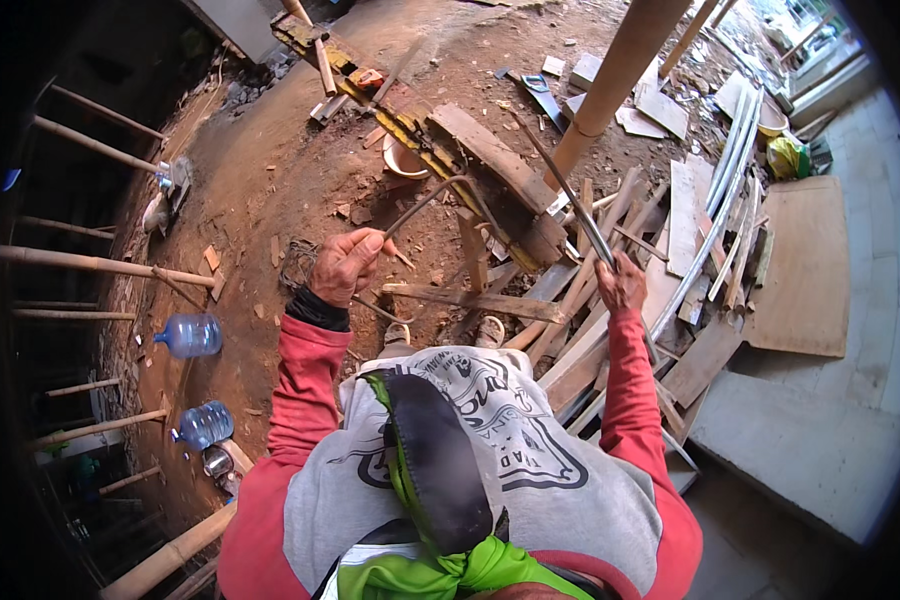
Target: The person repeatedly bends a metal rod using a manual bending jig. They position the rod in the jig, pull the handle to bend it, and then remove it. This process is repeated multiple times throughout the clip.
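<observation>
My left hand [350,265] is closed around a thin, brownish bent metal rod [422,204]. From my fist it runs up to the right, then turns sharply down beside a yellow-edged beam [410,125]. Another thin curved piece extends below the same fist; whether it is part of this rod I cannot tell. My right hand [622,283] is wrapped around a long, straight metal bar [597,240]. Its thin far end points up and left past a wooden plank [495,155], and its lower end passes back beside my right forearm.
A thick bamboo pole [610,85] rises beyond my right hand. Scrap planks [580,340] and long metal tubes [715,215] lie to the right, near a plywood sheet [798,270]. A handsaw [543,98] and white bucket [403,157] lie ahead. Water jugs [192,336] stand left among bamboo poles.
</observation>
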Demonstrator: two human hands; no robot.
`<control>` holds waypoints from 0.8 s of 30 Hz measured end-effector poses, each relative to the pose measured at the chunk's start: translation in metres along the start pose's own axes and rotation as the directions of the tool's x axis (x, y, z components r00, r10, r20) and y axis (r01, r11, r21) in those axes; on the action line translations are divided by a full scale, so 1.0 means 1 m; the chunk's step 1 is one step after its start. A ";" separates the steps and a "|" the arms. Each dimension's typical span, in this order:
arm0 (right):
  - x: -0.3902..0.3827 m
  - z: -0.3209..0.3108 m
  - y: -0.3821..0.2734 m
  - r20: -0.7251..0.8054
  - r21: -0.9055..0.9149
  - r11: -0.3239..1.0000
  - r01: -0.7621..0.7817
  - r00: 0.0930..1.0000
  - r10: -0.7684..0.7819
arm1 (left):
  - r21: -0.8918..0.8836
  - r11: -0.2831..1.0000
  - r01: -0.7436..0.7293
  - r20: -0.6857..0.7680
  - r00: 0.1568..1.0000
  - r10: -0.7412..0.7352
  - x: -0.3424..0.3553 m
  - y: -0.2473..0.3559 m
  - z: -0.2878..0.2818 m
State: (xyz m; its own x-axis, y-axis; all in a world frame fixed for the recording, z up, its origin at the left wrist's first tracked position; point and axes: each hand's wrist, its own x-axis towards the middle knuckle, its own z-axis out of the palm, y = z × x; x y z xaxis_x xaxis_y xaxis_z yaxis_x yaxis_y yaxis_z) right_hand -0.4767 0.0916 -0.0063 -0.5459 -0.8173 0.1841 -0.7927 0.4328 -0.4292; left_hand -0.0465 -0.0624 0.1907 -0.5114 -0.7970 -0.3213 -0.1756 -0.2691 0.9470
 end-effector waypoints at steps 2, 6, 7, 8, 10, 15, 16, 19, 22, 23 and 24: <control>0.029 0.016 -0.034 -0.043 0.114 0.989 0.095 0.995 -0.091 | -0.046 0.999 0.019 -0.030 0.999 -0.020 -0.007 -0.022 -0.013; 0.089 0.044 -0.113 0.098 0.022 0.986 0.164 0.981 -0.165 | -0.074 0.997 0.031 -0.067 0.997 -0.036 -0.016 -0.050 -0.036; 0.101 0.054 -0.124 0.085 -0.018 0.983 0.181 0.980 -0.179 | -0.095 0.995 0.037 -0.065 0.997 -0.043 -0.017 -0.051 -0.039; 0.111 0.067 -0.134 0.075 -0.059 0.978 0.201 0.978 -0.197 | -0.118 0.992 0.041 -0.066 0.997 -0.049 -0.018 -0.054 -0.043; 0.124 0.086 -0.149 0.074 -0.047 0.971 0.236 0.970 -0.232 | -0.177 0.984 0.032 -0.041 0.998 -0.040 -0.019 -0.063 -0.056; 0.128 0.099 -0.166 0.006 -0.158 0.888 0.432 0.900 -0.437 | -0.403 0.910 0.095 0.071 0.995 -0.072 -0.025 -0.080 -0.095; 0.128 0.098 -0.164 0.046 -0.081 0.902 0.424 0.906 -0.421 | -0.437 0.890 0.130 0.118 0.989 -0.086 -0.021 -0.081 -0.100; 0.140 0.108 -0.124 0.119 0.057 0.912 0.407 0.904 -0.411 | -0.422 0.883 0.205 0.231 0.966 -0.114 0.002 -0.085 -0.112; 0.144 0.104 -0.118 0.174 0.068 0.902 0.426 0.885 -0.432 | -0.257 0.938 0.235 0.328 0.934 -0.144 0.022 -0.080 -0.117; 0.141 0.102 -0.117 0.163 0.080 0.915 0.395 0.900 -0.403 | -0.175 0.957 0.231 0.338 0.927 -0.162 0.027 -0.074 -0.112; 0.138 0.098 -0.114 0.125 0.066 0.914 0.400 0.906 -0.405 | -0.092 0.970 0.224 0.349 0.920 -0.180 0.034 -0.069 -0.107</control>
State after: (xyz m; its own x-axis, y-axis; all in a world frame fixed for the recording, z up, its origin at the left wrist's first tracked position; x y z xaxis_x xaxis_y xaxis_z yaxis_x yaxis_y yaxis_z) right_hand -0.4351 -0.1076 -0.0186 -0.1392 -0.9631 0.2305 -0.9253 0.0436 -0.3768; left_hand 0.0383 -0.1287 0.1149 -0.7325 -0.4958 -0.4665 -0.2080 -0.4895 0.8468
